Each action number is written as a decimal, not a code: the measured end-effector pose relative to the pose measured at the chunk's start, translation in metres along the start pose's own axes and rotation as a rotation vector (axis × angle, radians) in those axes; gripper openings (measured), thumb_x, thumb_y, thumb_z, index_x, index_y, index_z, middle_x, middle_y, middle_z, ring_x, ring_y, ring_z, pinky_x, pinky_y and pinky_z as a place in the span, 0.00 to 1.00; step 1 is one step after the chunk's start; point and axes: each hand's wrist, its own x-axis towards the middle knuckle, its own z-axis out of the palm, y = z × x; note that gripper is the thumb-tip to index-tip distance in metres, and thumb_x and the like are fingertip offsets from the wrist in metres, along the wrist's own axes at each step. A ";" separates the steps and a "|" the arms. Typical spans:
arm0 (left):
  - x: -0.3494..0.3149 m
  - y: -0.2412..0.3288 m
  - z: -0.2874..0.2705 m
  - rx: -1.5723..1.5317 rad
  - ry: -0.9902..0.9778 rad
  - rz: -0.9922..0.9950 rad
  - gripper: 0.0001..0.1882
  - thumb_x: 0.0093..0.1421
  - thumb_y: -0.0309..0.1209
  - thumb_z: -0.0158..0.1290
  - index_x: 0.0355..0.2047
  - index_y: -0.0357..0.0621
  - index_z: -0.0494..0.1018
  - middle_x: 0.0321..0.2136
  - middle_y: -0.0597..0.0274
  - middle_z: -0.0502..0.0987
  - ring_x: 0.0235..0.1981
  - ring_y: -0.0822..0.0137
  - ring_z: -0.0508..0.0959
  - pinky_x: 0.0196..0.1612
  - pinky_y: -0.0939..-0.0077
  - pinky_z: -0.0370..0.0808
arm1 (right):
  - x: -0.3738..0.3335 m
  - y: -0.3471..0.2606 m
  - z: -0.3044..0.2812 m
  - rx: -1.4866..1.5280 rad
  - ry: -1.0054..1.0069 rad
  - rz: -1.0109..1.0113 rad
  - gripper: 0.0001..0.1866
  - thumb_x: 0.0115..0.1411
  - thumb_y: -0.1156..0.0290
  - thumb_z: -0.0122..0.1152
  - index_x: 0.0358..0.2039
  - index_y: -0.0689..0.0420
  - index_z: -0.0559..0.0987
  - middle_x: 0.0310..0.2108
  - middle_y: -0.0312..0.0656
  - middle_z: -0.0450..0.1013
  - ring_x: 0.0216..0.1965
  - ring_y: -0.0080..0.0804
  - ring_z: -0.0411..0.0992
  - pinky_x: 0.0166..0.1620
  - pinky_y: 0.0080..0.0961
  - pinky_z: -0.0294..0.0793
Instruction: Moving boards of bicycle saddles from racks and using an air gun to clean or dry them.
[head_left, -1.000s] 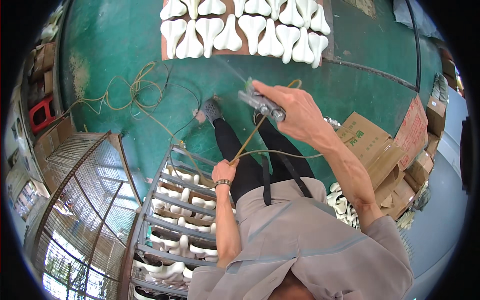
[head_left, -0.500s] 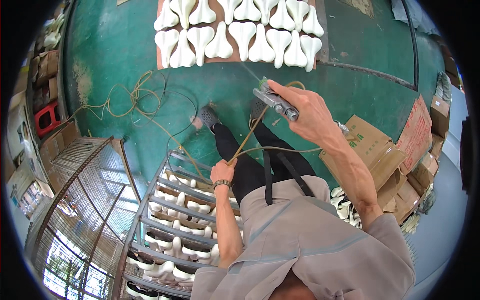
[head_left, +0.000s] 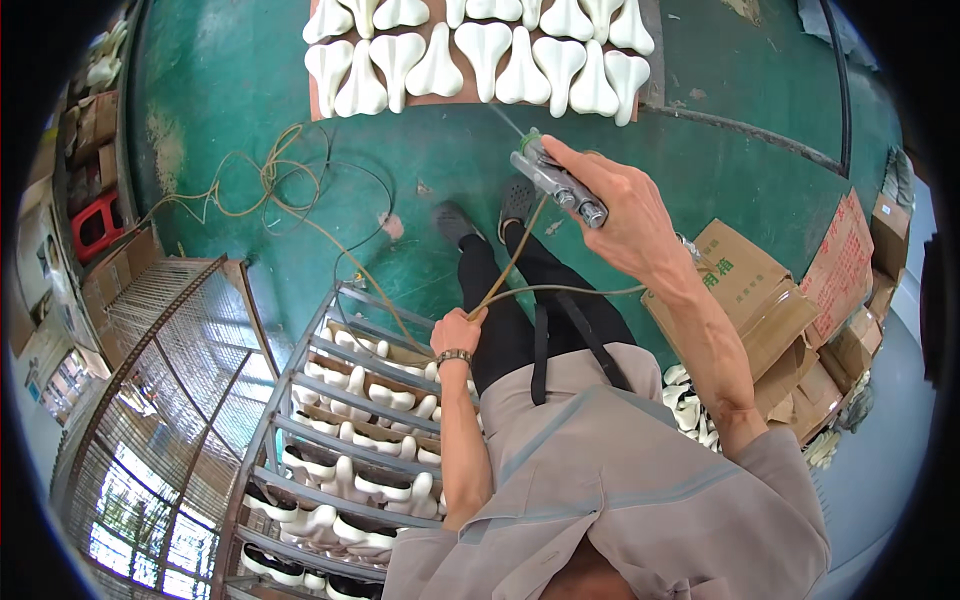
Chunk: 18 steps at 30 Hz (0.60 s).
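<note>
My right hand (head_left: 622,205) is raised in front of me, closed on a metal spray gun (head_left: 555,180) whose thin nozzle points toward a board of white saddle-shaped pieces (head_left: 480,65) on the green floor. My left hand (head_left: 457,332) hangs low by my hip and grips the yellowish hose (head_left: 505,275) that runs up to the gun. A wristwatch sits on my left wrist. My dark trousers and shoes (head_left: 452,222) show below the gun.
A metal rack (head_left: 330,440) with shelves of white pieces stands at my left. A wire cage (head_left: 150,380) lies further left. Hose coils (head_left: 270,190) trail over the floor. Cardboard boxes (head_left: 760,290) stack at my right, with white pieces beside them.
The view has shifted forward: the board of white pieces has moved up and out of the top edge. My right hand with the gun stays raised; my left hand keeps the hose.
</note>
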 end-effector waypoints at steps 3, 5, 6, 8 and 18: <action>0.000 0.000 -0.003 0.032 0.002 0.039 0.30 0.60 0.63 0.60 0.32 0.45 0.83 0.33 0.44 0.85 0.42 0.40 0.83 0.45 0.48 0.78 | -0.010 -0.004 0.002 -0.034 -0.106 -0.020 0.38 0.52 0.85 0.66 0.66 0.51 0.76 0.46 0.50 0.81 0.43 0.54 0.79 0.46 0.42 0.77; 0.002 -0.002 -0.007 0.028 -0.011 0.039 0.30 0.60 0.63 0.60 0.33 0.45 0.83 0.33 0.43 0.85 0.42 0.39 0.83 0.45 0.48 0.78 | -0.015 -0.010 0.006 -0.032 -0.061 0.003 0.39 0.52 0.86 0.65 0.66 0.51 0.75 0.46 0.49 0.81 0.43 0.54 0.79 0.46 0.42 0.77; 0.003 -0.005 -0.008 0.033 -0.012 0.045 0.30 0.60 0.63 0.60 0.33 0.45 0.83 0.33 0.43 0.85 0.42 0.39 0.83 0.45 0.48 0.78 | -0.018 -0.013 0.009 -0.029 -0.025 0.018 0.39 0.51 0.86 0.65 0.66 0.51 0.75 0.47 0.49 0.81 0.42 0.54 0.79 0.46 0.42 0.77; 0.005 -0.012 -0.012 0.053 -0.024 0.054 0.30 0.60 0.63 0.60 0.32 0.45 0.83 0.33 0.43 0.85 0.41 0.39 0.83 0.45 0.47 0.78 | -0.023 -0.020 0.007 -0.024 0.001 0.020 0.40 0.51 0.86 0.65 0.66 0.51 0.75 0.47 0.49 0.81 0.43 0.54 0.79 0.47 0.42 0.77; 0.002 -0.052 -0.016 0.083 -0.047 0.136 0.28 0.61 0.61 0.60 0.33 0.44 0.83 0.34 0.44 0.85 0.42 0.41 0.84 0.45 0.49 0.79 | -0.061 -0.028 0.010 -0.079 0.168 0.049 0.35 0.55 0.84 0.68 0.64 0.54 0.76 0.50 0.53 0.81 0.47 0.54 0.80 0.50 0.40 0.79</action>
